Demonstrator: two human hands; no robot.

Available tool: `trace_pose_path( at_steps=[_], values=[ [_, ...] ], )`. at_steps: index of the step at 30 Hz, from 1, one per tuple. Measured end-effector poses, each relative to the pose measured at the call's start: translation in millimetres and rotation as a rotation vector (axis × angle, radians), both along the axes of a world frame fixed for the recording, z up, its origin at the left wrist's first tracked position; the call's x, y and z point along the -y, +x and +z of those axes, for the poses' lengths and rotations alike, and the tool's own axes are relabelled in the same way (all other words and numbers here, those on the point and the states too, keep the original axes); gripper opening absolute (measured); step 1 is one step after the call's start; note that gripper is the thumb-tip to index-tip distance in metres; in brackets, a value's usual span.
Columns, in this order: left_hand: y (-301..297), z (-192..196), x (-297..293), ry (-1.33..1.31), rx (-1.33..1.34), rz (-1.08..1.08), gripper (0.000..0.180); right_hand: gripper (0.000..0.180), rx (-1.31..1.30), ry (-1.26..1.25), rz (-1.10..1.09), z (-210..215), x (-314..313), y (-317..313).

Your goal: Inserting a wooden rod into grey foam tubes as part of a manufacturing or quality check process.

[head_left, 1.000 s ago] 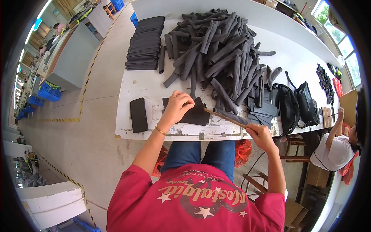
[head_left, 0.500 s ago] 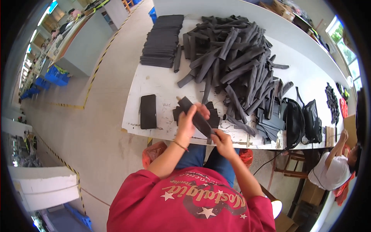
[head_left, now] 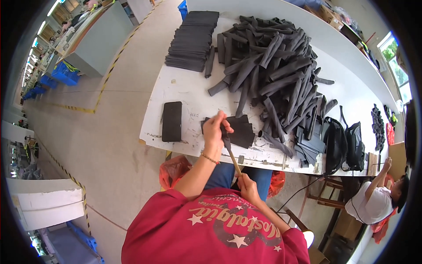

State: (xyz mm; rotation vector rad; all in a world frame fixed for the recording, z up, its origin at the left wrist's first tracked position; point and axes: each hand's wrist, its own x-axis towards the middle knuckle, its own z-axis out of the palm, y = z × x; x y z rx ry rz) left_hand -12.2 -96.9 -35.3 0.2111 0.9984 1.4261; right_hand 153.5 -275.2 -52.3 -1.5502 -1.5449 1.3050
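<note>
- While pinching a dark cloth piece [head_left: 226, 141] in the left hand [head_left: 215, 127] above the white table [head_left: 193, 88], grips a light-brown stick [head_left: 234, 160] with the right hand [head_left: 247, 186]
- Seems partway through this piece: narrow, matte, seemingly bunched around the stick's upper end, partly hidden by the left hand
- Appears well into a batch, judging by the neat stack [head_left: 191, 42] and loose heap of tubes [head_left: 272, 66]
- Perhaps left to handle: flat pieces [head_left: 241, 133] fanned just beside the left hand
</note>
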Motion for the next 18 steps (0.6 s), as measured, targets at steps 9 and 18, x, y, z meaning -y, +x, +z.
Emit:
trace_pose_path(
  at_steps=[9,18],
  values=[
    [16,17,19,0.082,-0.047,-0.135,0.038,0.015,-0.086,0.014,-0.073,7,-8,10],
    [-85,17,-65,0.335,0.119,0.185,0.027,0.023,-0.223,-0.279,0.276,38,62,96]
  ],
)
